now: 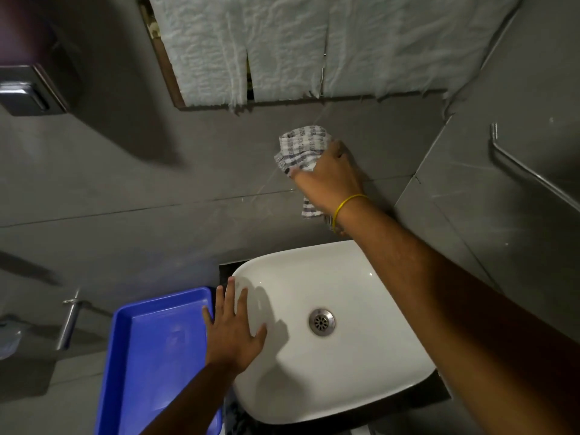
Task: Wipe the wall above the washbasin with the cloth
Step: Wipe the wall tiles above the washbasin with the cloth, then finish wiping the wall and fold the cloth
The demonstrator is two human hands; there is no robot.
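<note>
My right hand [329, 177] presses a grey-and-white checked cloth [299, 149] flat against the grey tiled wall [204, 171], just above the white washbasin [354, 356]. One end of the cloth hangs down below my wrist, which wears a yellow band. My left hand [233, 328] rests with fingers spread on the basin's left rim, holding nothing. The basin has a metal drain [321, 321] in its middle.
A blue plastic tray [125, 356] sits left of the basin. Above the cloth, a framed panel covered with white paper [282, 48] hangs on the wall. A metal dispenser [28, 89] is at upper left, a metal rail [527, 171] on the right wall, a metal fitting [70, 321] at lower left.
</note>
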